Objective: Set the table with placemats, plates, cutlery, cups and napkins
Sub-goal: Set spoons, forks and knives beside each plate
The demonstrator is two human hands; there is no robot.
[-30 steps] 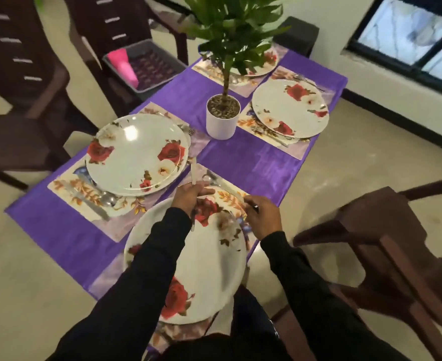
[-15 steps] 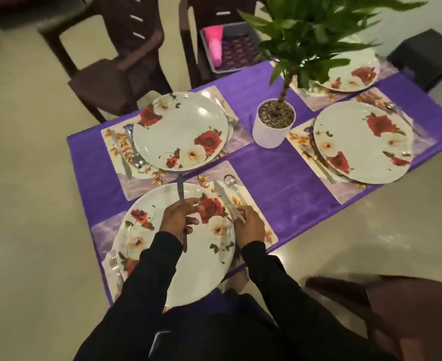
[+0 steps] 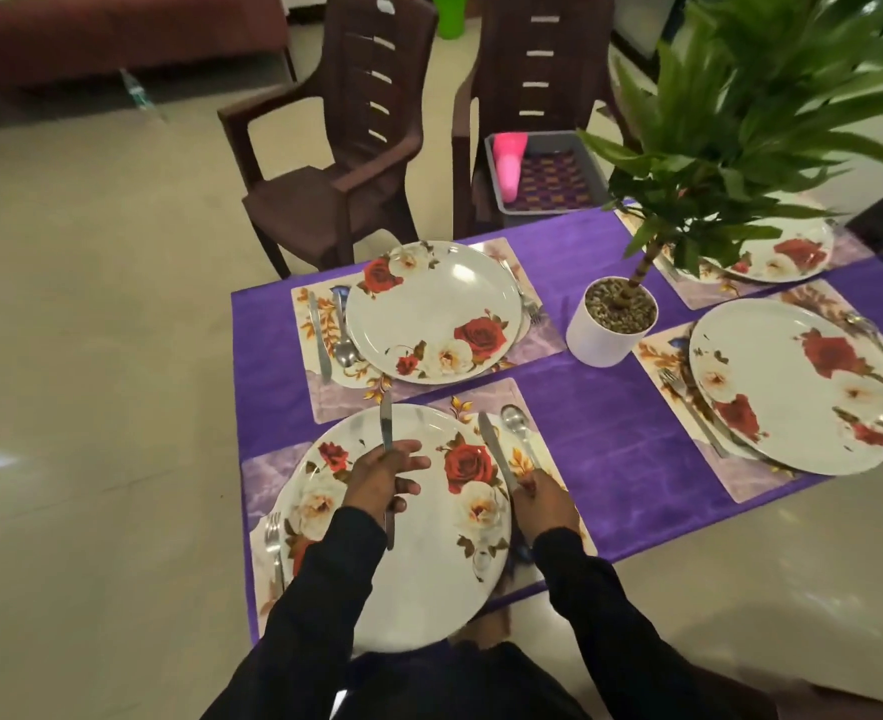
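Observation:
A purple-clothed table (image 3: 600, 439) carries floral placemats, each under a white rose-patterned plate. Over the nearest plate (image 3: 418, 574) my left hand (image 3: 382, 475) holds a table knife (image 3: 386, 433), blade pointing away from me. My right hand (image 3: 540, 498) pinches the handle of a second knife (image 3: 496, 449) at the plate's right rim, on the near placemat (image 3: 532, 407). A spoon (image 3: 516, 426) lies just right of that knife. A fork (image 3: 274, 543) lies left of the plate. The far-left plate (image 3: 434, 309) has a knife, spoon and fork beside it.
A white pot with a leafy plant (image 3: 610, 327) stands mid-table. Two more set plates (image 3: 792, 381) lie to the right. A grey tray (image 3: 548, 174) with pink cups (image 3: 511, 161) rests on a brown chair behind the table; another chair (image 3: 335, 168) stands to its left.
The view has swung left around the table. My left hand has lifted its knife over the near plate, and my right hand has kept hold of the knife by the plate's right rim.

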